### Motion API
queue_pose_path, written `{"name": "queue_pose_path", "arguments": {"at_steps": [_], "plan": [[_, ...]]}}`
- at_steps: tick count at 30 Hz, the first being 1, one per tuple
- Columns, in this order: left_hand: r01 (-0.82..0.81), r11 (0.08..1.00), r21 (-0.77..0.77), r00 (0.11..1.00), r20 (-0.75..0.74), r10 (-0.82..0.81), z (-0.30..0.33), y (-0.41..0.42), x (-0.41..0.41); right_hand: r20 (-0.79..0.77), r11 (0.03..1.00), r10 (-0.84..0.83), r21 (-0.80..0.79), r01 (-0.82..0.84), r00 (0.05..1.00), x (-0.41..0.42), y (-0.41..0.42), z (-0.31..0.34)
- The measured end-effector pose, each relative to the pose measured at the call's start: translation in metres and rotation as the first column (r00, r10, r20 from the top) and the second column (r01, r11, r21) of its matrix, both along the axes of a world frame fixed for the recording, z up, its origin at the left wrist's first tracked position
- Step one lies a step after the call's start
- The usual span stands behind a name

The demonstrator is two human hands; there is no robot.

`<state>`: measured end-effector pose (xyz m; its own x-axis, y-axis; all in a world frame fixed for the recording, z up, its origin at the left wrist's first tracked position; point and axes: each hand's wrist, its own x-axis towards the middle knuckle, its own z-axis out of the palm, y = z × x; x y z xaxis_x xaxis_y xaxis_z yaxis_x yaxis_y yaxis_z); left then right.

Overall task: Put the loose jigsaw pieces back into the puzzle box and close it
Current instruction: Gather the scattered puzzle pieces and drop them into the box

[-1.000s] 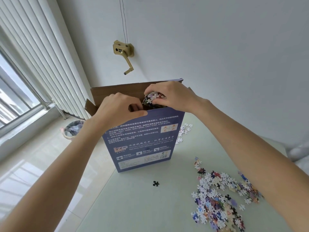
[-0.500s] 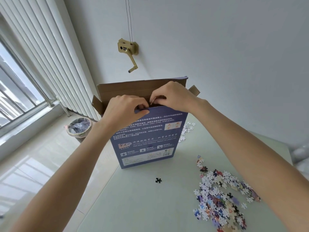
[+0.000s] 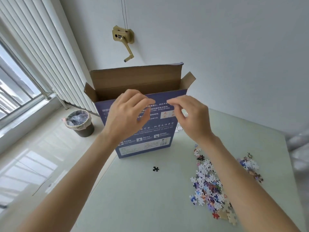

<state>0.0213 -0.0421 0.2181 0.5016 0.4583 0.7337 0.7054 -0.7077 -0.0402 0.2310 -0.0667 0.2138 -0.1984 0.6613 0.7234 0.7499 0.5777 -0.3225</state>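
The table [image 3: 133, 198] is pale green and smooth, and the box [image 3: 147, 144] stands upright on it near its far left edge. The box is tall, flat and blue-purple, its near face printed with white text, small icons and a white panel low down. Its top is open: a long brown cardboard flap [image 3: 135, 77] stands up at the back, and a short brown flap sticks out at each end.

To the right of the box, on the near part of the table, lies a loose heap of jigsaw pieces [image 3: 209, 186], mostly white-backed with bits of blue, purple and red. A smaller cluster [image 3: 250, 166] lies further right, and a few white pieces [image 3: 178, 128] show just behind the box's right edge. One black piece [image 3: 155, 168] lies alone in front of the box.

The left hand [image 3: 127, 114] hovers before the upper front of the box, fingers loosely curled, holding nothing. The right hand [image 3: 192, 116] is beside it, just right of the box's front, fingers loosely bent with thumb and forefinger tips close; I see nothing between them.

On the floor left of the box stands a dark bin [image 3: 80, 123] with a plastic liner.
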Motion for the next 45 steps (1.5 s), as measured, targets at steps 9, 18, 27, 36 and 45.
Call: {"name": "queue_pose_path", "arguments": {"at_steps": [9,18,27,36,45], "plan": [[-0.033,0.529,-0.848,0.998,-0.054,-0.025,-0.176,-0.054,0.045,0.090,0.743,-0.354,-0.577,0.338,0.931,0.088,-0.118,-0.174],[-0.429,0.233,-0.873,0.903,-0.422,0.080,-0.267,-0.061,0.066,0.424,-0.024,-0.570,-0.865,0.501,0.704,0.146,-0.196,-0.240],[-0.168,0.293,-0.941,0.977,-0.199,-0.079,-0.277,-0.099,0.152,0.163,0.088,-0.717,-0.944,0.319,0.677,0.131,-0.181,-0.262],[-0.213,0.328,-0.920,0.948,-0.276,-0.160,-0.281,-0.118,0.200,0.452,0.078,-0.398,-0.850,0.520,0.799,0.161,-0.157,-0.262],[-0.279,0.270,-0.921,0.927,-0.332,-0.176,-0.274,-0.119,0.210,0.389,0.174,-0.237,-0.884,0.433,0.890,0.140,-0.140,-0.267]]}}
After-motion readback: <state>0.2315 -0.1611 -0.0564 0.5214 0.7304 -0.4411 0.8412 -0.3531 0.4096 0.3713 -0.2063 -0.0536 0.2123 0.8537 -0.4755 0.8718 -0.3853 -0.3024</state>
